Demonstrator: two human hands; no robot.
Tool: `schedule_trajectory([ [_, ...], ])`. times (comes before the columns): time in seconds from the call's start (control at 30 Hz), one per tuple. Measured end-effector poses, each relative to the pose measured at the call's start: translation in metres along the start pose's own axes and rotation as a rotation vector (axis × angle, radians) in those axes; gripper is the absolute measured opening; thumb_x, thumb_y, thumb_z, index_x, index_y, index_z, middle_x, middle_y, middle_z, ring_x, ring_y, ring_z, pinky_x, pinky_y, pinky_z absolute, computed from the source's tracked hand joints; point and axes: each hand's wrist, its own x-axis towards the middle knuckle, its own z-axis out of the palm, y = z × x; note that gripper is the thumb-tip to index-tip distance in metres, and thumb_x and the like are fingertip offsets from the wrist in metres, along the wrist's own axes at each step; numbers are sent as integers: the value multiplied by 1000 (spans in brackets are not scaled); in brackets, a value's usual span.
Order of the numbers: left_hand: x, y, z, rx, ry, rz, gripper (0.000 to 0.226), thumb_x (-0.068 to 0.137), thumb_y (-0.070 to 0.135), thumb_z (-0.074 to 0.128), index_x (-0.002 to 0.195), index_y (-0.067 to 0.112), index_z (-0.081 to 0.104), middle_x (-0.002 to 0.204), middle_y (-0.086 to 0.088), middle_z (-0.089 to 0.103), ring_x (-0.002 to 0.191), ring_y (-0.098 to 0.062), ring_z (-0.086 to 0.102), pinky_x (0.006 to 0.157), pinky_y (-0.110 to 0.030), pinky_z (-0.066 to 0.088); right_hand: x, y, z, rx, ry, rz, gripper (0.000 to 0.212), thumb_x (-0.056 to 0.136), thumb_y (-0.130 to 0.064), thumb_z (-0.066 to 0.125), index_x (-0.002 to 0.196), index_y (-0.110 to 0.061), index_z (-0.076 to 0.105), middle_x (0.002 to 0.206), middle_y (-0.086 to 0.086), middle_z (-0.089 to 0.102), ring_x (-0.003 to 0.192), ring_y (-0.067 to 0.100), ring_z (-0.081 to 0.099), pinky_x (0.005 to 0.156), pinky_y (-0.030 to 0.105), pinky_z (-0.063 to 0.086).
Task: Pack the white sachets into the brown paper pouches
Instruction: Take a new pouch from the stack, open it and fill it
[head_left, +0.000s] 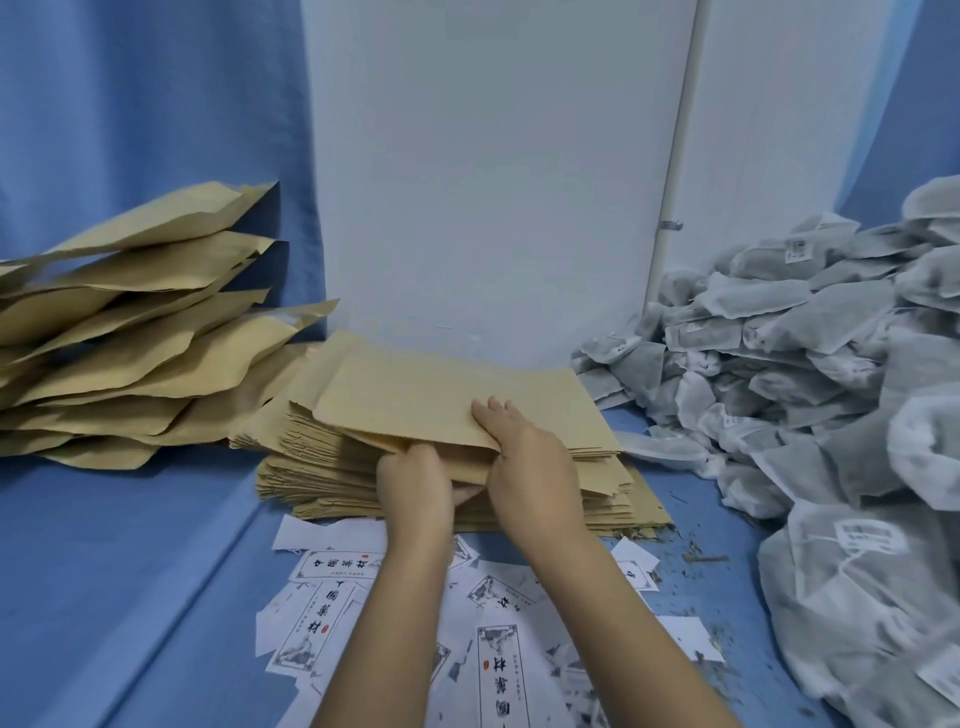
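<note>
A loose heap of bulging brown paper pouches (130, 322) lies at the far left on the blue cloth-covered desk (130, 545), leaning against a blue curtain (156, 104). Just to its right, in the middle of the desk, sits a tall stack of flat brown paper pouches (597, 483), its back edge against a white wall panel (493, 182).

The top flat pouch (415, 395) is raised off the stack at its near edge and held by both hands. The left hand (415, 483) is curled round that near edge from below, knuckles up, gripping it. The right hand (524, 457), touching the left one, pinches the same edge, with its fingers (491, 410) lying on the pouch's upper face; its thumb is hidden underneath.

In front of the stack, under the forearms, white printed paper labels (322, 613) are scattered over the cloth, with dry green crumbs (701, 561) beside them.

At the right a big pile of white mesh sachets (805, 338) slopes from the wall down towards the near edge, well apart from both hands.
</note>
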Motion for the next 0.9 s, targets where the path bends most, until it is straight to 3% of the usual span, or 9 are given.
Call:
schedule_trajectory([
  [0.13,11,-6,-5,77,-13,-48,30,85,-11,32,95,2,57,111,-23,60,97,-40,59,44,-33,55,2,7,0,12,31,51,67,77,12,37,136,-16,52,151,4,37,133,23,44,106,31,36],
  [0.23,12,-7,-6,111,-62,-35,29,88,-10,29,89,5,55,111,-16,53,88,-33,54,47,-36,56,1,4,-4,315,262,119,73,71,20,31,132,-10,57,146,6,43,135,14,42,109,12,24],
  [0.3,9,-7,-4,91,-90,-13,29,89,-10,29,90,3,56,111,-13,51,83,-28,50,49,-36,57,0,2,-4,428,371,120,79,66,25,28,131,-9,57,145,3,44,135,10,40,109,8,21],
  [0.37,7,-6,-1,63,-117,2,33,89,-9,30,104,0,59,115,-15,56,91,-32,54,50,-35,57,0,1,-5,369,326,97,81,64,25,30,131,-11,58,144,1,45,136,10,38,111,8,15],
  [0.43,8,-6,-1,9,-123,0,37,88,-8,31,108,1,61,112,-18,63,98,-36,60,50,-32,56,0,2,-8,99,152,83,72,72,15,39,132,-19,57,144,-2,48,134,13,42,113,13,7],
  [0.53,8,-7,-5,-25,-126,-81,38,89,-6,33,114,2,61,107,-18,67,93,-36,65,51,-29,56,-2,2,-10,-101,-8,105,58,86,-8,52,138,-33,48,145,-9,47,128,15,46,110,26,22],
  [0.63,6,-7,-7,-43,-94,-99,33,92,2,33,107,2,62,97,-17,68,80,-33,67,50,-29,55,-2,-1,-9,-139,-24,71,58,89,-10,50,138,-40,44,145,-13,45,122,19,52,92,27,40],
  [0.73,9,-3,-9,-69,19,-1,28,90,3,35,92,9,62,91,-15,67,76,-32,67,46,-26,53,-2,0,-6,-187,-20,83,56,90,-8,45,136,-40,46,141,-12,50,117,20,54,84,28,43],
  [0.9,17,-4,-16,-6,8,60,45,85,-14,32,119,1,57,116,-17,62,104,-39,58,45,-26,54,-1,3,-4,-239,-7,122,49,85,-1,43,126,-24,58,120,3,64,105,29,57,76,33,43],
])
